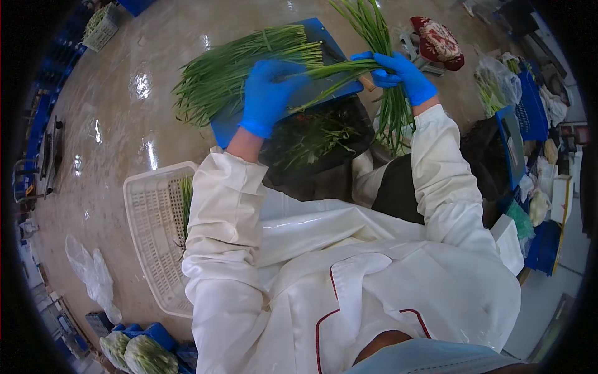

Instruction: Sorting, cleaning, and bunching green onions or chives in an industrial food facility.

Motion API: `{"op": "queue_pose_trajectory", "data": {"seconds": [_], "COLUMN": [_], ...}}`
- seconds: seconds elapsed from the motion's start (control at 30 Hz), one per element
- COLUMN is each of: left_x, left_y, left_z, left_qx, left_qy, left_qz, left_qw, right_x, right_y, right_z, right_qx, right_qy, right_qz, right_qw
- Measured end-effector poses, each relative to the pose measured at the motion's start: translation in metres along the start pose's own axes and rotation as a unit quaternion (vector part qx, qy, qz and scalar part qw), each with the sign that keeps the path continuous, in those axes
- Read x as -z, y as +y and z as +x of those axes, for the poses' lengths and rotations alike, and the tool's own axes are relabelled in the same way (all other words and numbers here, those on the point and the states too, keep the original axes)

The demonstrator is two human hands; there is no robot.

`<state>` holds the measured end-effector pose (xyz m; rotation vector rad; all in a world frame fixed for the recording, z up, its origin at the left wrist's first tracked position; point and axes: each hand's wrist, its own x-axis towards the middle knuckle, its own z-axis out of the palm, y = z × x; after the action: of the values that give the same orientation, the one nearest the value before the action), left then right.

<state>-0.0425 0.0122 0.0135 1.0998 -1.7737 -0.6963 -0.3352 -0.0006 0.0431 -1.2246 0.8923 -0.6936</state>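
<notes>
My right hand (pixel 405 77), in a blue glove, grips a bunch of long green leafy stalks (pixel 390 112), likely garlic chives, whose ends stick out above and below the fist. Several paler stalks (pixel 341 69) stretch sideways from that fist towards my left hand (pixel 271 93). The left hand is also gloved in blue and blurred; whether its fingers have closed on those stalks is unclear. Behind it, a thick pile of the same greens (pixel 243 63) lies on a blue board (pixel 322 32). Below the board, a black tub (pixel 362 121) contains loose leaf scraps (pixel 322 135).
At my left stands a white plastic basket (pixel 154 233) with some greens inside. A clear plastic bag (pixel 93 276) lies on the wet floor (pixel 117 126). Beyond my right hand is a stool with a red patterned cushion (pixel 438 42). Bagged vegetables and a blue crate (pixel 532 105) line the right.
</notes>
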Motion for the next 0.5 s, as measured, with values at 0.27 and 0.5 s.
{"op": "queue_pose_trajectory", "data": {"seconds": [0.27, 0.5], "left_x": [0.005, 0.005], "left_y": [0.0, -0.014], "left_z": [0.004, 0.003], "left_qx": [0.111, 0.17], "left_qy": [-0.005, -0.015], "left_qz": [-0.213, -0.244], "left_qw": [0.971, 0.954], "right_x": [0.009, -0.02], "right_y": [0.018, -0.001], "right_z": [0.005, 0.007], "right_qx": [-0.018, -0.079], "right_qy": [0.047, 0.099], "right_qz": [-0.065, -0.138], "right_qw": [0.997, 0.982]}}
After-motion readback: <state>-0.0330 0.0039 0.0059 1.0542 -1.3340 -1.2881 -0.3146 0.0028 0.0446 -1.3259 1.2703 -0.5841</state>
